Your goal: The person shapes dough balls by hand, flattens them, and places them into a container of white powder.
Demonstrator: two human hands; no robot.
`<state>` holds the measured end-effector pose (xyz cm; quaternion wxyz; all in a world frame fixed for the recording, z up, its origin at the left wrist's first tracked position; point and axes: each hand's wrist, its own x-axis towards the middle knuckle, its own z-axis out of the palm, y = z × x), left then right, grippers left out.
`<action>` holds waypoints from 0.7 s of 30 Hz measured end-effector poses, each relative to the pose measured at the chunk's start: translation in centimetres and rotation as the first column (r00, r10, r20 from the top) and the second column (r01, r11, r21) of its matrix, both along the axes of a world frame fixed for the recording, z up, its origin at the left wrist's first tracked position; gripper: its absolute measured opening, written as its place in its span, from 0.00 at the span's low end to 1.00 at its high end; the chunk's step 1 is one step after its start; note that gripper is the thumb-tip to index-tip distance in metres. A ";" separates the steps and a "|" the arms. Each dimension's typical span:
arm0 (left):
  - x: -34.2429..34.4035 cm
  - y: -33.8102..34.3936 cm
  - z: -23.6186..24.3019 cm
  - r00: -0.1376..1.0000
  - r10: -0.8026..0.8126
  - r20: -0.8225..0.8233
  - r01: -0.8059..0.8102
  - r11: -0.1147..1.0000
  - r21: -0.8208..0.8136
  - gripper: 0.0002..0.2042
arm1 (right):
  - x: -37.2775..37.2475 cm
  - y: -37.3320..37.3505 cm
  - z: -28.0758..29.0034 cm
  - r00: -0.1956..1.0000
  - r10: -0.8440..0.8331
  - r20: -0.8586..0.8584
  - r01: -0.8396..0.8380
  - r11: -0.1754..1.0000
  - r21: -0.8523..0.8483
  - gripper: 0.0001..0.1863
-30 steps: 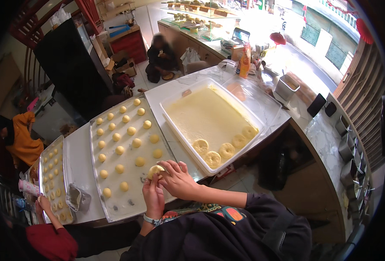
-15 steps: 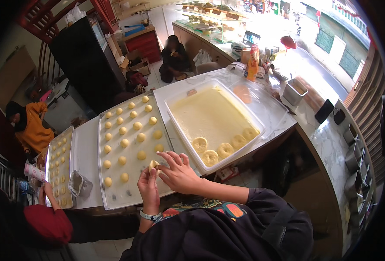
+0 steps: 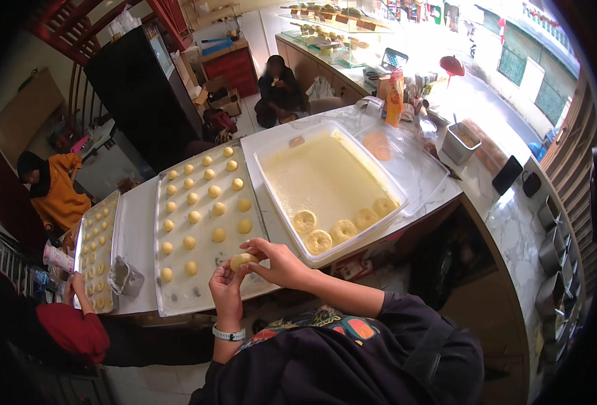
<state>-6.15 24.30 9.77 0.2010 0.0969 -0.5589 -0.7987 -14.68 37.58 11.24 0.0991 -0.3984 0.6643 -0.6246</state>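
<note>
Between both hands is a pale yellow piece of dough (image 3: pixel 243 261), held above the near edge of a metal baking tray. My left hand (image 3: pixel 226 285) pinches it from the left and below. The fingers of my right hand (image 3: pixel 275 262) grip its right side. Rows of round dough balls (image 3: pixel 194 217) sit on the baking tray (image 3: pixel 207 297). Right of it stands a white plastic tub (image 3: pixel 281 212) with a yellowish bottom. Several flattened dough rings (image 3: pixel 319 241) with dented middles lie along its near side.
A clear lid (image 3: pixel 420 169), an orange bottle (image 3: pixel 394 101) and a metal container (image 3: pixel 462 140) stand past the tub. At the left, a co-worker in a red sleeve (image 3: pixel 76 331) reaches to another tray (image 3: pixel 113 216) beside a grey-white bag (image 3: pixel 124 277). Two more people are farther back.
The dough piece in my hands has turned and now shows a broader, flatter face. My hands have shifted slightly, and the whole view has moved a little.
</note>
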 end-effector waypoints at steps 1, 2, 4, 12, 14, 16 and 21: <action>-0.2 0.4 0.2 0.998 0.066 -0.022 -0.066 0.998 -0.002 0.12 | -0.1 0.2 0.0 0.997 -0.037 -0.066 0.037 0.999 0.001 0.18; -0.5 0.5 0.2 0.997 0.067 -0.022 -0.067 0.998 0.001 0.12 | -0.1 0.4 0.2 0.997 -0.036 -0.066 0.036 0.999 0.004 0.18; -0.7 0.8 -0.3 0.990 0.122 -0.073 -0.119 0.992 0.039 0.14 | 0.2 0.9 0.4 0.980 -0.105 -0.171 0.107 0.994 0.006 0.13; -0.3 1.1 -0.8 0.999 0.050 -0.003 -0.048 0.974 0.223 0.13 | 0.0 1.7 0.7 0.987 -0.091 -0.129 0.090 0.996 -0.012 0.16; -0.1 0.9 -0.6 0.995 0.098 0.012 -0.098 0.969 0.225 0.13 | 0.0 1.5 0.4 0.983 0.010 0.182 0.005 0.997 -0.081 0.14; -0.2 1.2 -0.2 0.994 0.113 0.005 -0.109 0.943 0.313 0.12 | -0.6 1.6 0.1 0.971 -0.001 0.239 0.018 0.998 -0.066 0.14; -0.2 1.0 0.3 0.995 -0.027 0.098 0.000 0.964 0.267 0.13 | -0.4 2.2 0.2 0.993 0.046 0.113 -0.054 0.996 0.073 0.13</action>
